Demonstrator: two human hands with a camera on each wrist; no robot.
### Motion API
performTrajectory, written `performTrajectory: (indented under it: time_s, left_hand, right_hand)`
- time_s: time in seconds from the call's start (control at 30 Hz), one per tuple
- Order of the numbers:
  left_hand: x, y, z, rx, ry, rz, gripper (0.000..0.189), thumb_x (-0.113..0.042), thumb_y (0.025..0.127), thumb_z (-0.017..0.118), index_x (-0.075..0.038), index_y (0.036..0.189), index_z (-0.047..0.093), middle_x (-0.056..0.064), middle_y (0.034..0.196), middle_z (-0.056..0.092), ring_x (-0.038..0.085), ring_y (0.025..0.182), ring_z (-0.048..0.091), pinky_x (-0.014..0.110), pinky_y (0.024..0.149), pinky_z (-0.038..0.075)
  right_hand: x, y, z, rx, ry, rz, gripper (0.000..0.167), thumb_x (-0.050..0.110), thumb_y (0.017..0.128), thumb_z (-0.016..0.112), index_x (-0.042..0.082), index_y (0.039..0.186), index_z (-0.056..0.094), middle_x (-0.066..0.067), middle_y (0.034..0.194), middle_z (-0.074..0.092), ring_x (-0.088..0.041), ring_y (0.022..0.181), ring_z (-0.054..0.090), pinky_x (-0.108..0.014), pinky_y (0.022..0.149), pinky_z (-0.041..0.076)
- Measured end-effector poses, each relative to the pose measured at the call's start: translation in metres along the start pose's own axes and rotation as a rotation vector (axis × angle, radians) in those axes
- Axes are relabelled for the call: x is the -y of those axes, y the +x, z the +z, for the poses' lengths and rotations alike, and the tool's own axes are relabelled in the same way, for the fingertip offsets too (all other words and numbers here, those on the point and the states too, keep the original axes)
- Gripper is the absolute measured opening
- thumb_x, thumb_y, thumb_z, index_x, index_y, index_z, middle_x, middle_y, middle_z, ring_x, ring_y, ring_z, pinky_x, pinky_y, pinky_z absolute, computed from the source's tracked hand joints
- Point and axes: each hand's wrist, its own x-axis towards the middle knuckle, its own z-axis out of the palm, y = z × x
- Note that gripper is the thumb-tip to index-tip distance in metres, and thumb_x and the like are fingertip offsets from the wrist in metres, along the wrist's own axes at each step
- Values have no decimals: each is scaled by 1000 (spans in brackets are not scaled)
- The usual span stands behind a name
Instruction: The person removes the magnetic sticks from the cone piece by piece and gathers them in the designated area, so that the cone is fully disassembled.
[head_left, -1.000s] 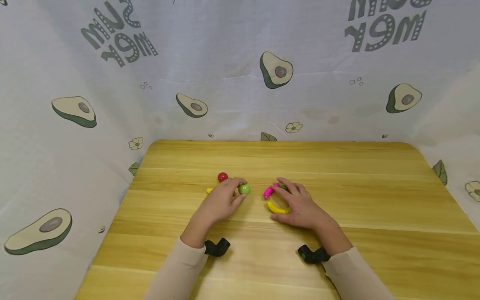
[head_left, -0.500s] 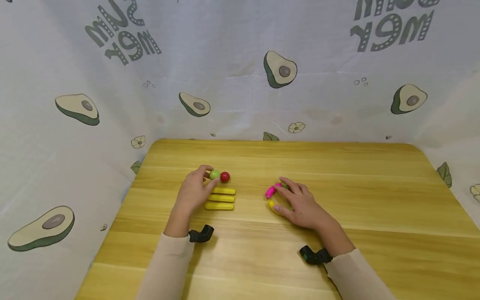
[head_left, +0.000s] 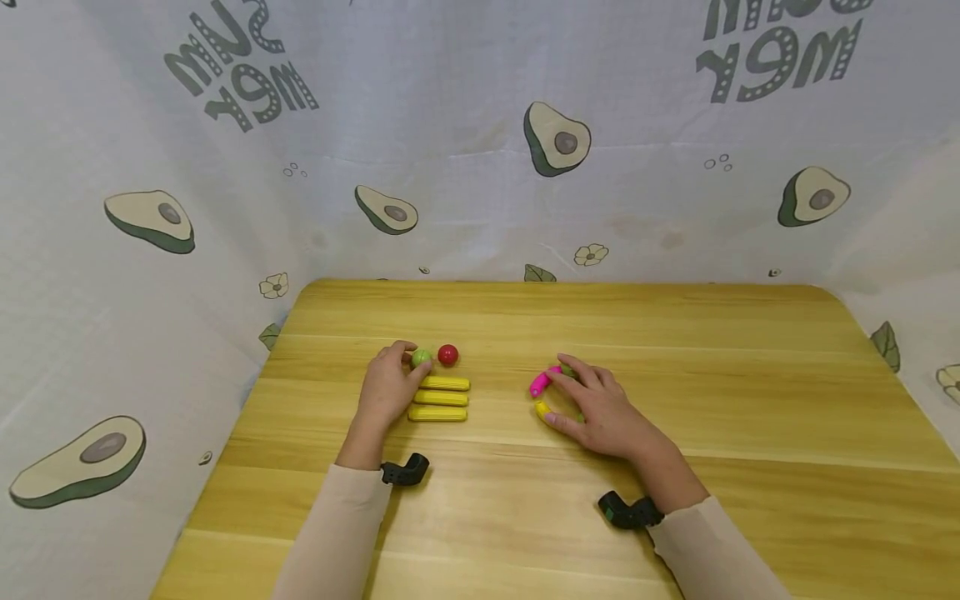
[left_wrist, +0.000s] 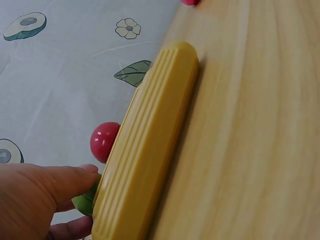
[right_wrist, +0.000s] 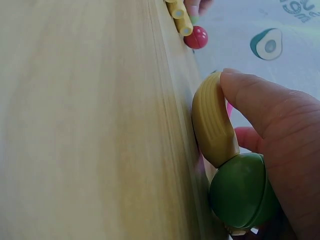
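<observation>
My left hand pinches a light green ball between thumb and fingers, low over the table's left side. Close to its right lies a shiny red ball. In front are three ridged yellow sticks, like toy corn cobs, stacked in parallel; one looms large in the left wrist view. My right hand rests spread over a cluster of toys. Its thumb touches a toy banana; beside this sits a rounded green toy. A curved pink piece shows at the fingertips, and another green bit is mostly covered.
A wooden table with rounded back corners spans the view. White cloth printed with avocados hangs behind it and along its sides. Each wrist wears a small black camera, such as the left one.
My left hand carried the green ball leftward past the yellow sticks, to the left of the red ball, then lowered slightly. My right thumb shifted onto the banana; otherwise that hand stayed put.
</observation>
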Motion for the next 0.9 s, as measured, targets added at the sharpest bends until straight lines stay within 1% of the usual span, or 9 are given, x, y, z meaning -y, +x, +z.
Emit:
performTrajectory:
  time_s: [0.37, 0.5, 0.6, 0.7, 0.8, 0.9]
  left_hand:
    - [0, 0, -2, 16, -18, -7, 46, -34, 99, 67, -5, 134, 60, 19, 124, 66, 38, 117, 61, 51, 98, 52]
    - [-3, -2, -5, 12, -13, -9, 49, -35, 99, 67, -6, 137, 59, 20, 130, 63, 39, 121, 58, 53, 101, 51]
    - [-8, -4, -9, -10, 10, -1, 50, -37, 99, 65, -7, 138, 58, 20, 136, 58, 40, 124, 53, 53, 102, 49]
    - [-19, -8, -12, -60, 47, 35, 48, -37, 100, 65, -8, 139, 59, 19, 139, 54, 40, 122, 48, 52, 100, 47]
    - [-31, -14, -15, -119, 82, 92, 46, -36, 99, 66, -8, 136, 61, 19, 136, 54, 40, 117, 45, 51, 95, 45]
    - [-42, -20, -17, -165, 109, 156, 44, -35, 98, 68, -7, 132, 64, 19, 131, 57, 41, 116, 45, 51, 94, 43]
  right_hand:
    - [1, 0, 0, -4, -1, 2, 69, 47, 95, 68, 14, 153, 48, -11, 166, 28, -53, 139, 37, -75, 110, 30]
    - [1, 0, 0, -5, -3, 5, 68, 47, 96, 67, 14, 152, 49, -11, 166, 28, -53, 138, 37, -75, 110, 30]
    - [1, 1, -1, -14, 18, 19, 63, 45, 98, 65, 14, 151, 50, -12, 164, 31, -54, 138, 38, -74, 109, 33]
    - [2, 3, -3, -36, 42, 42, 53, 38, 103, 59, 13, 149, 52, -13, 162, 36, -53, 136, 40, -72, 108, 36]
    - [2, 3, -5, -62, 47, 65, 43, 28, 106, 53, 14, 147, 54, -15, 158, 42, -52, 133, 43, -70, 106, 40]
    - [3, 2, -6, -86, 27, 75, 39, 20, 106, 52, 14, 144, 57, -16, 153, 47, -51, 128, 48, -67, 104, 44]
